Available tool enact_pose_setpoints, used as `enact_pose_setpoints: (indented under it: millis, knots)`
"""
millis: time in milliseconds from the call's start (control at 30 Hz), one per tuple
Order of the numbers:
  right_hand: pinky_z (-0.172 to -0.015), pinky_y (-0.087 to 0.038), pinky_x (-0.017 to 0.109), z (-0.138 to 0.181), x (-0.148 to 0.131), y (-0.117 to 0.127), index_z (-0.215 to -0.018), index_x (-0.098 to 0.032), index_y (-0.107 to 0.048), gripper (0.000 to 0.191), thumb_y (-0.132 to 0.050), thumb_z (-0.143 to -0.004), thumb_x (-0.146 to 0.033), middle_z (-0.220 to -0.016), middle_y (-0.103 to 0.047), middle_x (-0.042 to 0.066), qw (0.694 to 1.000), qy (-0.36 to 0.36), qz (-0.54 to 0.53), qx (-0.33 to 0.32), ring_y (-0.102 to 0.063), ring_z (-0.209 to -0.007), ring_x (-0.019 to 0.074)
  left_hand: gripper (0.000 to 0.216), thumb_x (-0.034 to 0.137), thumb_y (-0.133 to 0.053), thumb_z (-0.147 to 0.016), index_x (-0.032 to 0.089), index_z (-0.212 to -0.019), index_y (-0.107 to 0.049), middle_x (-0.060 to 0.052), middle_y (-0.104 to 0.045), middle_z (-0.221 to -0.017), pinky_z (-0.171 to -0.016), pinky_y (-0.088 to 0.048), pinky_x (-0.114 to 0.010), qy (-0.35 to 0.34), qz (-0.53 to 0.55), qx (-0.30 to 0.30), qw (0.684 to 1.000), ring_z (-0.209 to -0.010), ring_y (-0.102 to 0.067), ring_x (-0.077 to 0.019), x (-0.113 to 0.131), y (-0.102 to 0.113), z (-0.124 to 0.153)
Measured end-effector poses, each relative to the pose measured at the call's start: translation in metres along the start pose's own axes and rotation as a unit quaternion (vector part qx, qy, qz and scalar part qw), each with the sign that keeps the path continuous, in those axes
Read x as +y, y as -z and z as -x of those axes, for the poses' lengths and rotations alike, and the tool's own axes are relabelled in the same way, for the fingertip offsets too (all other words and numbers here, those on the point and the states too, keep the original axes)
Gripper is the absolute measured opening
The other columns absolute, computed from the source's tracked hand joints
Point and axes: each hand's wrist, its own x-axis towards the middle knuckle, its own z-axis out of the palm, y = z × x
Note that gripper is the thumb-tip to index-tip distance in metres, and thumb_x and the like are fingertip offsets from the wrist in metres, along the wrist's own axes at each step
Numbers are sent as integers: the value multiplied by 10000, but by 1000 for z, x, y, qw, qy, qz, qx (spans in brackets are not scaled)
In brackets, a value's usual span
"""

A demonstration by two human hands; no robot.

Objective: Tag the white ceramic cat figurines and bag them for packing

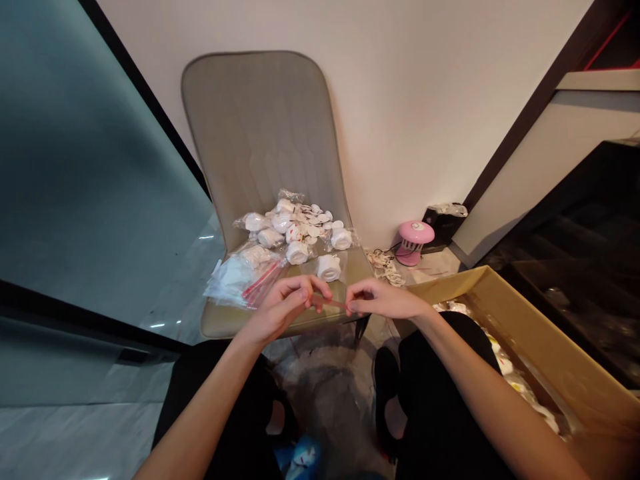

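Note:
My left hand (287, 301) and my right hand (377, 299) are held just above the front edge of the chair seat. Stretched between their fingertips is a clear zip bag (330, 303) with a reddish top strip; each hand pinches one end. To the left, a pile of flat clear zip bags with red strips (233, 280) lies on the seat. Behind my hands, white round items in clear wrapping (297, 252) are heaped together, with one wrapped white piece (329, 268) closest to my fingers. Several flat white discs (313, 230) lie among them.
The grey padded chair (260, 120) stands against the wall. At right is an open cardboard box (540, 347) holding wrapped white items. A pink lamp-like device (416, 241) and a white cable (385, 267) are on the floor. A blue bag (300, 457) lies between my feet.

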Motion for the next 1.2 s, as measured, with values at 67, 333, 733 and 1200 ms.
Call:
enact_pose_setpoints:
  millis: [67, 333, 733, 1200]
  knots:
    - [-696, -411, 241, 0, 0, 0, -854, -152, -679, 209, -589, -914, -331, -833, -663, 18, 1000, -2, -3, -6, -542, -715, 116, 260, 292, -586, -921, 144, -709, -556, -102, -620, -987, -812, -443, -317, -13, -13, 7, 1000, -926, -563, -199, 0, -1, 0]
    - [-700, -441, 244, -3, 1, -5, -859, -150, -682, 205, -602, -907, -333, -839, -675, 22, 999, -15, -19, -21, -568, -713, 117, 278, 321, -614, -905, 139, -701, -560, -70, -575, -891, -701, -427, -274, -15, 6, -2, 1000, -781, -537, -149, 0, -1, -1]
    - [-697, -464, 234, -5, 0, -8, -832, -145, -687, 167, -620, -885, -289, -819, -676, 8, 999, -14, -42, -29, -577, -715, 107, 225, 303, -607, -919, 141, -763, -593, -115, -655, -1011, -789, -487, -341, 17, 27, -22, 999, -892, -640, -207, 2, -1, 0]
    - [-912, -492, 346, -5, -3, -2, -1254, -217, -646, 363, -487, -986, -403, -1177, -691, 75, 986, 45, 2, 159, -643, -1011, 184, 265, 341, -594, -927, 141, -753, -594, -142, -715, -1024, -807, -504, -369, 38, -65, -22, 997, -896, -672, -226, 1, -1, 0]
